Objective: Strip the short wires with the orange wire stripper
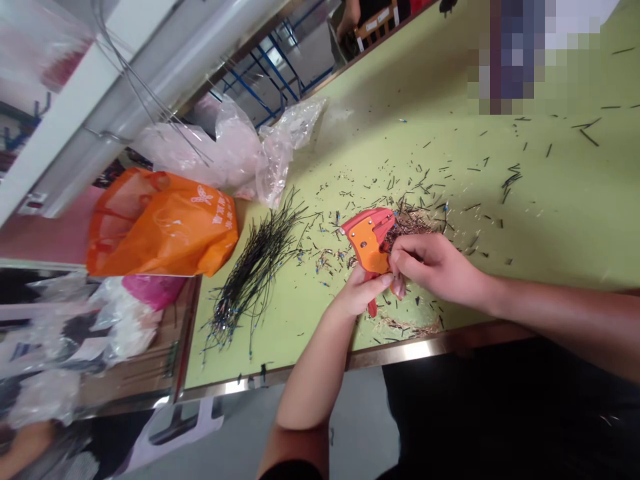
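My left hand [366, 291] is closed around the handles of an orange and red wire stripper [369, 241], its head pointing away from me above the green tabletop. Right beside the tool's handles is my right hand [431, 264], its fingers curled in a pinch. Whatever is between those fingertips is hidden or too small to make out. Behind my right hand lies a heap of copper strands and black wire scraps [413, 219]. To the left, a bundle of long black wires [257, 260] rests on the table, with small blue tips showing on several ends.
An orange plastic bag [165, 223] and clear plastic bags [235, 150] stand at the table's left side. Short black offcuts [511, 179] are scattered over the green table [310, 333]. A metal-edged front rim runs close to my body. Part of another person shows at the lower left.
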`<state>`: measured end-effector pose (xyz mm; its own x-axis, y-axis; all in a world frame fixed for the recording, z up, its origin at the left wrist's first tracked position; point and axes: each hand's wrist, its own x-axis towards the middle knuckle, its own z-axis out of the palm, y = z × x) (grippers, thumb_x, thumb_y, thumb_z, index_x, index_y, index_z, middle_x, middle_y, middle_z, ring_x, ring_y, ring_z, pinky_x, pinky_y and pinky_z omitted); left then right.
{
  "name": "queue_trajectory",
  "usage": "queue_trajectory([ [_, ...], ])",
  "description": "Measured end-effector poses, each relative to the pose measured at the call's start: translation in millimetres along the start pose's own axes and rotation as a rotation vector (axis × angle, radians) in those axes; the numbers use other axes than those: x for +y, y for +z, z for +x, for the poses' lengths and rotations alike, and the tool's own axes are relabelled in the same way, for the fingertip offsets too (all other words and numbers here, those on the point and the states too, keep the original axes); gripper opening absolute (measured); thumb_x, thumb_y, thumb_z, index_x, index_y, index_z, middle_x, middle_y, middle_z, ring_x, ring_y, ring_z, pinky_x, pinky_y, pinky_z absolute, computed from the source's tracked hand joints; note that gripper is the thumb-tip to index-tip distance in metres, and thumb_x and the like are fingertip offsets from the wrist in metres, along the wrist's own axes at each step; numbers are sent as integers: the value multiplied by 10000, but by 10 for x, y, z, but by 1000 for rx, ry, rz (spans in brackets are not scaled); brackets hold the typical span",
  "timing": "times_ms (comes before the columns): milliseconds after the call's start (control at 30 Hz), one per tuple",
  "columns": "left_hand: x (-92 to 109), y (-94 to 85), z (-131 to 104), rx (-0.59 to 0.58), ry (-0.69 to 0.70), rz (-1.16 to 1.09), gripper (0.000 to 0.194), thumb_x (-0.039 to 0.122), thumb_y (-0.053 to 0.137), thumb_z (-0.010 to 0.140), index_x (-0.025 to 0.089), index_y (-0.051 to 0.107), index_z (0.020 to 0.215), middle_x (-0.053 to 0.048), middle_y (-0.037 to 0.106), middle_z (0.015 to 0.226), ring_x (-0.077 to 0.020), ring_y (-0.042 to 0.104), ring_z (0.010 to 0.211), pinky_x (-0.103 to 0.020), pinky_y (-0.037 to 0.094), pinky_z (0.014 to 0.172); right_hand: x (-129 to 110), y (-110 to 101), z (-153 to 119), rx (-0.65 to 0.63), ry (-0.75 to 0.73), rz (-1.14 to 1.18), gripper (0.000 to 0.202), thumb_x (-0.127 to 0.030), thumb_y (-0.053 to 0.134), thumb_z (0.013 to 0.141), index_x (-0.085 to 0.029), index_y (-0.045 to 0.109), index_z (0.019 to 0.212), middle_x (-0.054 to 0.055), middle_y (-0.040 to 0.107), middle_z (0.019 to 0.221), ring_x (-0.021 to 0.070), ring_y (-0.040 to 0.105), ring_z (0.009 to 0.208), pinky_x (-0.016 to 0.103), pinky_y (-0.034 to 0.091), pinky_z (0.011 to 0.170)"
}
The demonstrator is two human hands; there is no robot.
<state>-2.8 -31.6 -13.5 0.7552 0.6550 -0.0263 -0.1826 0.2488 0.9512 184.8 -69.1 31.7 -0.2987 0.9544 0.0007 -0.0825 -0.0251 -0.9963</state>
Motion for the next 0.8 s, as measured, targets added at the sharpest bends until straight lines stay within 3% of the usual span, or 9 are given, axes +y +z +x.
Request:
queue_trajectory([
  [167, 40, 23, 6, -46, -15, 9, 406, 514, 760, 915, 174, 577, 792, 2, 605, 651, -147, 624, 613, -309, 555, 619, 5, 12, -4, -10, -8, 23, 261, -268, 572, 964, -215, 580, 709, 9, 730, 630, 154, 733, 574, 275, 609, 583],
  [367, 26, 29, -10, -22, -25, -13, 474, 554, 759, 907, 193, 502, 740, 42, 545, 557, -117, 572, 478, -264, 519, 507, 9, 21, -7, -36, 0, 107, 257, -304, 600, 973, -224, 560, 733, 15, 762, 656, 198, 794, 623, 311, 656, 594],
  [633, -69, -18, -29, 14, -30, -85, 460, 558, 743, 913, 198, 506, 752, 77, 482, 462, -87, 447, 339, -222, 420, 390, 72, 15, 0, -13, -142, -2, 324, -359, 559, 1040, -209, 563, 753, 12, 709, 692, 143, 713, 628, 256, 551, 566],
  [700, -65, -46, -28, 51, -58, -93, 455, 572, 769, 874, 191, 541, 777, 57, 529, 492, -102, 495, 381, -240, 450, 425, 81, -7, 6, -23, -188, -15, 343, -371, 525, 1068, -206, 574, 770, 11, 693, 704, 134, 675, 631, 265, 543, 594],
  [800, -21, -76, -18, 146, -68, -71, 434, 521, 851, 785, 170, 647, 938, -25, 705, 738, -170, 689, 653, -304, 572, 644, 75, -84, 32, -15, -236, 16, 357, -416, 494, 1098, -212, 598, 824, 3, 658, 699, 142, 644, 635, 297, 554, 647],
])
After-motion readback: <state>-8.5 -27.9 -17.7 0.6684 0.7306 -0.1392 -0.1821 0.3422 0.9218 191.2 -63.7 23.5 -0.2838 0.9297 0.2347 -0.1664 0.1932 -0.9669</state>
